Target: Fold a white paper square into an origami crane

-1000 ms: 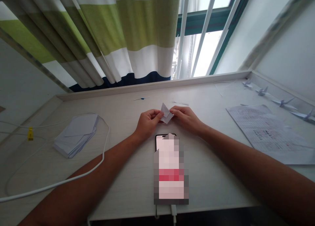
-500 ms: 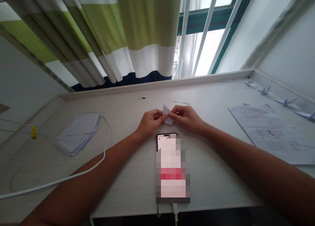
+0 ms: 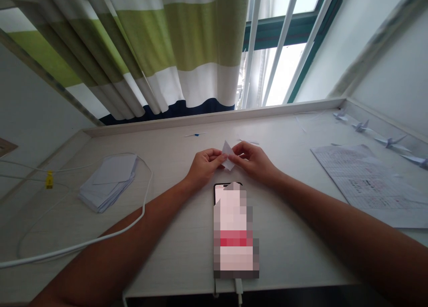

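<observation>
A small folded piece of white paper (image 3: pixel 228 154) is held just above the pale desk (image 3: pixel 174 235), near its middle. My left hand (image 3: pixel 202 166) pinches the paper's left side with thumb and fingers closed. From the right, my right hand (image 3: pixel 254 161) pinches its other side in the same way. One pointed corner of the paper sticks up between the two hands. Directly below the hands a phone (image 3: pixel 234 229) lies flat on the desk, its screen lit.
A stack of white paper sheets (image 3: pixel 109 182) lies at the left, with a white cable (image 3: pixel 100 238) looping around it. A printed sheet (image 3: pixel 371 184) lies at the right. Several folded paper cranes (image 3: pixel 389 141) line the right ledge. A striped curtain (image 3: pixel 150 48) and window are behind the desk.
The folded paper has been pressed narrower between the fingers, and both hands stay in the same spot. The view has shifted slightly.
</observation>
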The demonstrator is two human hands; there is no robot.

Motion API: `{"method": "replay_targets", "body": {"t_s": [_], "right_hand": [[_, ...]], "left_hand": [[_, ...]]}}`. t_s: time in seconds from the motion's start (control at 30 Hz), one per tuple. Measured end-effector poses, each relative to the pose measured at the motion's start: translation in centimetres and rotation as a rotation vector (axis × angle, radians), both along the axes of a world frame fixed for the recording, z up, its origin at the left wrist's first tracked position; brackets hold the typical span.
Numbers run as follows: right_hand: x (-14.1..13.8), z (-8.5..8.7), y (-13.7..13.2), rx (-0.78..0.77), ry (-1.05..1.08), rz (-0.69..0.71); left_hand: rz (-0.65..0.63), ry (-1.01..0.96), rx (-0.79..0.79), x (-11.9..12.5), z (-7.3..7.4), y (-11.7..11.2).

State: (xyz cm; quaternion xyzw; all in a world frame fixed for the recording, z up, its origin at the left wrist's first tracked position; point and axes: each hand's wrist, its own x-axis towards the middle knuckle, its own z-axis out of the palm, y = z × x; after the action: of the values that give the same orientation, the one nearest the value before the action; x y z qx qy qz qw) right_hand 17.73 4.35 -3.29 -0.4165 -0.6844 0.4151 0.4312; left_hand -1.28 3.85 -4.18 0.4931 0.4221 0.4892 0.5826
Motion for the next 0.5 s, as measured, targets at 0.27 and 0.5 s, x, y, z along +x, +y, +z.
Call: {"method": "replay_targets", "body": {"t_s": [0.27, 0.5], "right_hand": [[0.21, -0.23, -0.24, 0.341, -0.186, 0.097], [0.12, 0.11, -0.45, 0.132, -0.086, 0.051]], "left_hand": [[-0.046, -0.038, -0.013, -0.26, 0.09, 0.15], [-0.147, -0.024, 0.022, -0.38, 0.0, -0.01]]}}
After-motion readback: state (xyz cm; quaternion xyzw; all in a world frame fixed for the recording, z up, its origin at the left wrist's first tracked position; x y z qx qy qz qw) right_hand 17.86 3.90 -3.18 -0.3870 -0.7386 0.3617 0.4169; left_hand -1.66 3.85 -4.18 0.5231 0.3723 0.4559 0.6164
